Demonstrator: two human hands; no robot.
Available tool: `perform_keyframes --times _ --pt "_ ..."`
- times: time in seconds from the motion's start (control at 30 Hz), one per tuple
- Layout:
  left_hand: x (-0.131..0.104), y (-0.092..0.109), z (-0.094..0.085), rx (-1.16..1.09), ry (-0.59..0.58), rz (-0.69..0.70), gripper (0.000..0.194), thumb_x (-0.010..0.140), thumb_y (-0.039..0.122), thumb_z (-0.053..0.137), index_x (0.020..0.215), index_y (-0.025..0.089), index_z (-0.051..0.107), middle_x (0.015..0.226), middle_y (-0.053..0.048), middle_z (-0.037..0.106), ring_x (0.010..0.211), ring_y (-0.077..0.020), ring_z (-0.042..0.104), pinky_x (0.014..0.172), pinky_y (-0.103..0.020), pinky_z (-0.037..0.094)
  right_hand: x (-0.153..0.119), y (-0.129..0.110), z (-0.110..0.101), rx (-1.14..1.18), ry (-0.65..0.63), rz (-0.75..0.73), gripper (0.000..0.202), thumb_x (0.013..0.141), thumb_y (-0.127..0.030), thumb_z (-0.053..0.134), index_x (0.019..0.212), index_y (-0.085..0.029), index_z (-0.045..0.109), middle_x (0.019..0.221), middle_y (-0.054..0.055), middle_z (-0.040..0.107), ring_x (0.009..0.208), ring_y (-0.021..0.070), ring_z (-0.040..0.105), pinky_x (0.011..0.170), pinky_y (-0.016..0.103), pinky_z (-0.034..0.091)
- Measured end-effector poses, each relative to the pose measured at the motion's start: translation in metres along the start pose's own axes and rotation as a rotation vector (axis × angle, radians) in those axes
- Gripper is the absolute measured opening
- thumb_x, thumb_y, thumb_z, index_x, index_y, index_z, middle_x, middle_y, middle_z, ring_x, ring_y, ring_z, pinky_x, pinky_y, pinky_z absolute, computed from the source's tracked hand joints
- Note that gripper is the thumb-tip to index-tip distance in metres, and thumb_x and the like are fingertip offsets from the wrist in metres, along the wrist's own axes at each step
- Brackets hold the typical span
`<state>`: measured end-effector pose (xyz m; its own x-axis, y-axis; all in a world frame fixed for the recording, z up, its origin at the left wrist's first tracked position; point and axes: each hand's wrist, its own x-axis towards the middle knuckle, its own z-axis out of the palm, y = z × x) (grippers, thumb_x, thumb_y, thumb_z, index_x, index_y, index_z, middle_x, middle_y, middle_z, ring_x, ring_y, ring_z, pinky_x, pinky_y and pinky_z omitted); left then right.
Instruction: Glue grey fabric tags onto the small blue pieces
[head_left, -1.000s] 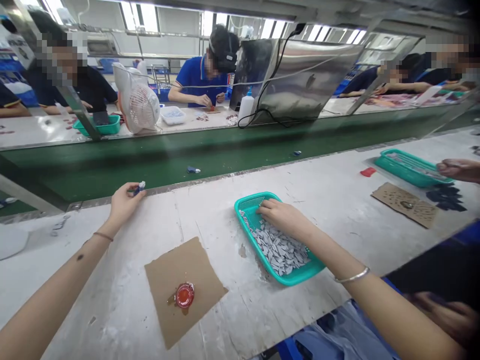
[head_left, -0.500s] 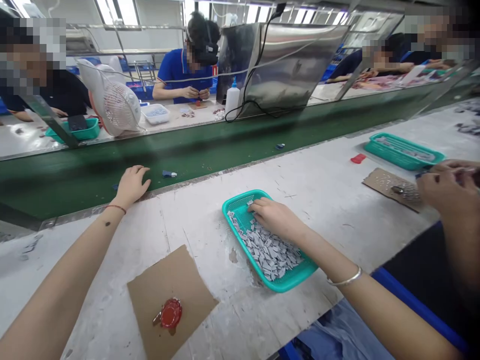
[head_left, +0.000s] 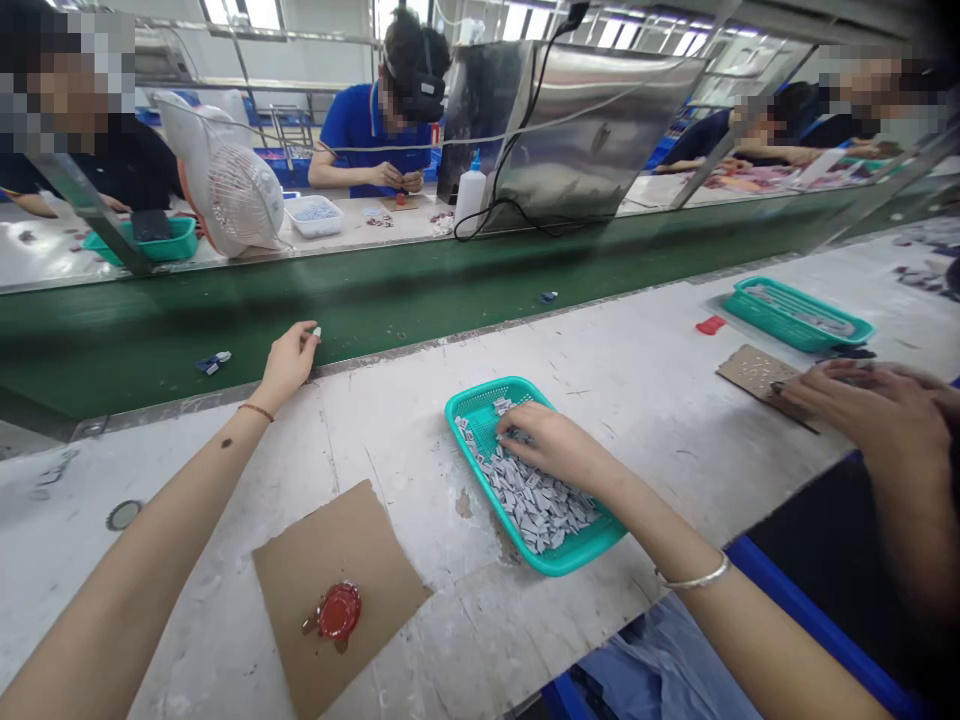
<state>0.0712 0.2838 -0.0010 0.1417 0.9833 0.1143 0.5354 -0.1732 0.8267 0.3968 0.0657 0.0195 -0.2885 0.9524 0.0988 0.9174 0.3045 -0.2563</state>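
Observation:
My left hand (head_left: 291, 360) is over the near edge of the green belt (head_left: 390, 305). Its thumb and fingers pinch a small piece whose white end (head_left: 317, 333) shows; the rest is hidden. My right hand (head_left: 551, 440) reaches into a green plastic basket (head_left: 574, 562), its fingers curled down among many small grey-white tags (head_left: 540, 500). Whatever those fingertips hold is hidden. Left of the basket, a red round cap (head_left: 340, 611) with shiny wet-looking stuff around it sits on a cardboard sheet (head_left: 337, 535).
Dark blue and white pieces (head_left: 214, 363) lie on the belt. A metal ring or cap (head_left: 124, 515) is at left. To the right, a co-worker's hands (head_left: 877, 400) work beside cardboard (head_left: 757, 380) and another green basket (head_left: 799, 315). A fan (head_left: 244, 205) stands across the belt.
My left hand has closed from spread fingers onto the small piece by the belt's edge. The right hand's fingers have curled and shifted slightly lower in the basket. Belt pieces have drifted left.

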Motion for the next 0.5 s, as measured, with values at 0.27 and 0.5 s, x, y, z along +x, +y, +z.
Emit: perform_keyframes --times 0.27,0.5 --pt "-0.113 0.005 -0.027 -0.635 -0.149 -0.379 0.025 0.092 0.021 0.051 0.111 0.010 0.064 0.107 -0.017 0.072 0.091 -0.0207 0.072 0.069 -0.027 0.058 -0.011 -0.090 0.004 0.563 0.256 0.115 0.011 0.087 -0.030 0.065 0.078 -0.023 0.064 0.082 0.005 0.071 0.079 0.0226 0.068 0.069 0.035 0.056" --pt "-0.194 0.001 -0.051 -0.972 -0.152 -0.515 0.040 0.081 0.015 0.069 0.120 0.021 0.061 0.099 -0.005 0.072 0.104 -0.0207 0.069 0.080 -0.025 0.057 -0.022 -0.162 0.069 0.516 0.208 -0.081 0.015 0.093 -0.014 0.054 0.088 -0.022 0.066 0.091 0.006 0.072 0.085 0.0200 0.068 0.074 0.033 0.057"
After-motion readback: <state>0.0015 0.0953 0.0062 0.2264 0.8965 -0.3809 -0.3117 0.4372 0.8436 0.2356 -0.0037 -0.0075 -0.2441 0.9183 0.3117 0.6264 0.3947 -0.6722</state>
